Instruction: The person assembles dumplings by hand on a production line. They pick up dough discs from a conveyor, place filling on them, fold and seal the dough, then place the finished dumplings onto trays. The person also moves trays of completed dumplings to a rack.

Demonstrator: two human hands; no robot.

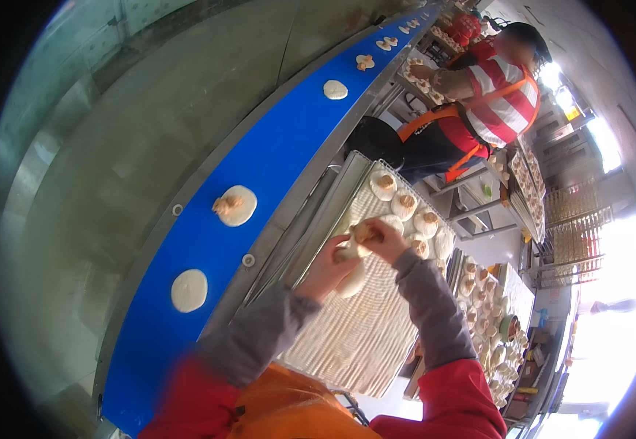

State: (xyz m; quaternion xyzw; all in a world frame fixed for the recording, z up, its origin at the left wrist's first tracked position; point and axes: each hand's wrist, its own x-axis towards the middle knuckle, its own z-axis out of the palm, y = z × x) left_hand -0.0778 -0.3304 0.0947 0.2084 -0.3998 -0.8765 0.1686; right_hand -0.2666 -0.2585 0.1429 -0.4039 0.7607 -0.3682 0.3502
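Over the near tray, my left hand [325, 272] and my right hand [386, 241] come together around a small piece of white dough [354, 251]. My left fingers curl round its left side. A brownish lump of filling [364, 233] shows at its top, against my right fingertips; part of the dough is hidden by my fingers. Just below my hands a pale dough piece [351, 281] rests on the ridged, light-coloured tray [347, 333]. Beyond them, several dough rounds topped with brown filling [404, 205] sit at the tray's far end.
A blue conveyor belt [256, 164] runs along my left, carrying a plain dough disc [189, 290] and a disc with filling [237, 205]. More filled trays [482, 311] stand at right. A co-worker [497, 95] in a striped top works farther along the belt.
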